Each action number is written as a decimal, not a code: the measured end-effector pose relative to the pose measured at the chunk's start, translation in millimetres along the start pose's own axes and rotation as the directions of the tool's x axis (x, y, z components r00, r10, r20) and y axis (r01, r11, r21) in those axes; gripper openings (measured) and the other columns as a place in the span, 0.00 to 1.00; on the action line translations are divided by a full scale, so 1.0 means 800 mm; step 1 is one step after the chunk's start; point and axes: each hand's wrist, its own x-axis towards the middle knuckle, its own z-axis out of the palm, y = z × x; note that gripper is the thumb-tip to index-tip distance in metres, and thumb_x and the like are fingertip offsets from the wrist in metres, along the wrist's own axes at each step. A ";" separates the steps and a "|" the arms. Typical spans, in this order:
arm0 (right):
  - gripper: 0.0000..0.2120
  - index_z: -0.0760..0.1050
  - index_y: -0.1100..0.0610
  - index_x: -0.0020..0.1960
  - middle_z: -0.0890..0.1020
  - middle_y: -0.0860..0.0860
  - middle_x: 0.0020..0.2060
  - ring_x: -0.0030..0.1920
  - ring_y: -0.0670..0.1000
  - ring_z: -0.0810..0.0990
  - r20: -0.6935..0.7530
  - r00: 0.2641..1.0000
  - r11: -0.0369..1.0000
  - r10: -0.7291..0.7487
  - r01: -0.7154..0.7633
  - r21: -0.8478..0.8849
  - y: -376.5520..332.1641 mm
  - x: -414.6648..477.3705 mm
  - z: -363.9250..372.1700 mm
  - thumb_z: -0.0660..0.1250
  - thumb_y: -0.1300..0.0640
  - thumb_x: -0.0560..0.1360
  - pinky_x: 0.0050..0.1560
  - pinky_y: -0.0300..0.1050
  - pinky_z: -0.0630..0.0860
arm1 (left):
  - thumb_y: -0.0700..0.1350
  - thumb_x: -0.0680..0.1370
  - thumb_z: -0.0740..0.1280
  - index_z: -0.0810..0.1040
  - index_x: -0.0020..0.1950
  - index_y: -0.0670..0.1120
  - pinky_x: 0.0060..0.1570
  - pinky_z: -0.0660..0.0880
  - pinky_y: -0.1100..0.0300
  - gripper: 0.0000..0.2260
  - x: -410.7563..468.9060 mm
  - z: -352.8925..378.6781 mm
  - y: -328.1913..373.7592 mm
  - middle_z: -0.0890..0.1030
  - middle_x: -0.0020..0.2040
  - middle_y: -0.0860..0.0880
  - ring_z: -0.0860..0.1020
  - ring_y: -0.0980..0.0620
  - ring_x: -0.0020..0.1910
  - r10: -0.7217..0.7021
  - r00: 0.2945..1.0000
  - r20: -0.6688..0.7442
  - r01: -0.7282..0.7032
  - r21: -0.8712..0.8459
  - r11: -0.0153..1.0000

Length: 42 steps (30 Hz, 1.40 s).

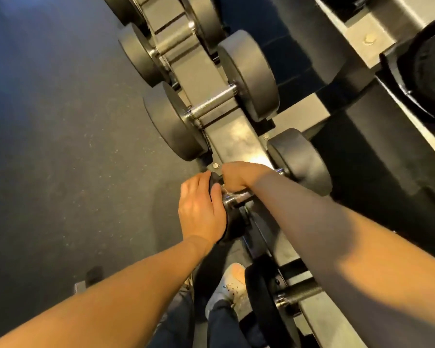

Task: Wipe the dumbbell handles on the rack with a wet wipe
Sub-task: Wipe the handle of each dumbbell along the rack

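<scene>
Dark speckled rubber floor (68, 151) fills the left of the scene, with a grey dumbbell rack (231, 136) running from near to far through the middle. The left hand (201, 209) lies flat and open against the near black end of a dumbbell (232, 222), its grip wide. Just right, the right hand (241, 178) has its grip wrapped around that dumbbell's metal handle (236, 197), with a bit of whitish wet wipe (225, 189) showing under the fingers. A white shoe (230, 285) stands near, below.
</scene>
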 end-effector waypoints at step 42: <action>0.05 0.83 0.62 0.50 0.86 0.56 0.43 0.41 0.50 0.84 0.043 0.722 -0.354 0.690 0.285 0.891 -0.008 -0.054 0.159 0.72 0.67 0.75 0.41 0.39 0.81 | 0.52 0.84 0.50 0.75 0.70 0.42 0.61 0.70 0.50 0.23 0.002 -0.003 0.010 0.78 0.62 0.43 0.72 0.44 0.61 0.003 0.999 0.049 -0.009 0.119 0.993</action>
